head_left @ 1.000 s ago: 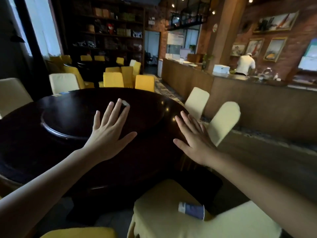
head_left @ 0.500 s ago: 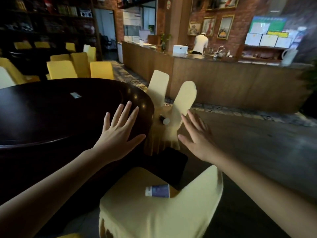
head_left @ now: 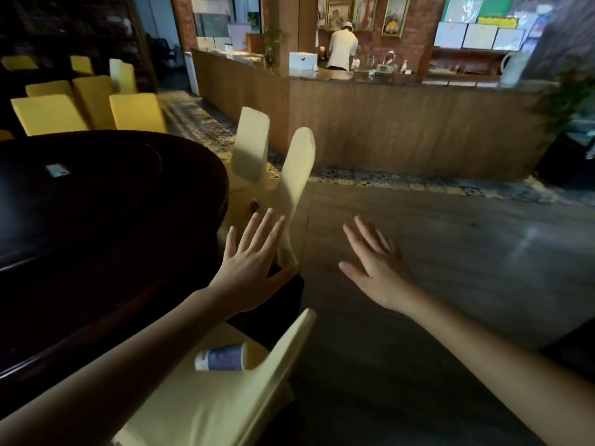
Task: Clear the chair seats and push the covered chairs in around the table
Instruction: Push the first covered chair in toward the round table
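Note:
A dark round table (head_left: pixel 96 220) fills the left. Just below me stands a pale yellow covered chair (head_left: pixel 225 397) with a blue and white paper cup (head_left: pixel 222 357) lying on its side on the seat. Two more pale covered chairs (head_left: pixel 297 169) stand past the table's edge; a small dark object (head_left: pixel 255 206) lies on the nearer seat. My left hand (head_left: pixel 251 265) is held out flat with spread fingers above the gap between the chairs. My right hand (head_left: pixel 375 268) is also spread flat, over the floor. Neither hand touches anything.
Brighter yellow chairs (head_left: pixel 48 114) crowd the far side of the table. A long wooden counter (head_left: pixel 386 123) runs across the back, and a person in white (head_left: pixel 343 48) works behind it. A white card (head_left: pixel 57 170) lies on the table. Wooden floor (head_left: pixel 450 252) spreads to the right.
The view has swung right, away from the table and toward the floor and counter. Both hands stayed spread and came off the table area, now hovering over the chairs and floor.

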The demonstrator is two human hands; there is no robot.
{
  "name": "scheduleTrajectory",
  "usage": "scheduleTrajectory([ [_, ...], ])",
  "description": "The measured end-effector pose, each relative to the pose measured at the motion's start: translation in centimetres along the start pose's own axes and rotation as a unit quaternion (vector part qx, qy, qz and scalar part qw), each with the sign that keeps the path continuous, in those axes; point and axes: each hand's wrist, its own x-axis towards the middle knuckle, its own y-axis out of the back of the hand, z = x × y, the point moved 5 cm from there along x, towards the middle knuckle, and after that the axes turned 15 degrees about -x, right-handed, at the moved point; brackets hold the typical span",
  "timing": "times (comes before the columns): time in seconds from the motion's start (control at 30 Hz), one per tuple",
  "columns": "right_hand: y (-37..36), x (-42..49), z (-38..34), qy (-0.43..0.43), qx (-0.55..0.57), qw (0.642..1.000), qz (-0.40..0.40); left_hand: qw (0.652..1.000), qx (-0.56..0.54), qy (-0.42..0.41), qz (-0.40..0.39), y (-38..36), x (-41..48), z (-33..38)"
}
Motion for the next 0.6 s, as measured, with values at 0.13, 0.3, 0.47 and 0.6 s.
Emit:
scheduleTrajectory([
  [0.13,-1.1,1.7,3.9,0.004,0.003,1.0,0.008,1.0,0.001,0.001,-0.027,-2.5,4.4,2.7],
  [0.3,-3.9,5.5,6.8,0.008,0.021,1.0,-0.021,0.999,-0.011,0.0,-0.04,-4.7,10.2,3.1],
  [0.47,-6.3,11.0,10.3,0.014,0.02,0.999,-0.04,0.998,-0.027,0.007,-0.048,-7.8,18.1,1.7],
  [0.6,-7.1,15.9,14.4,-0.003,0.002,0.998,-0.07,0.997,-0.04,0.002,-0.072,-10.2,25.1,2.0],
])
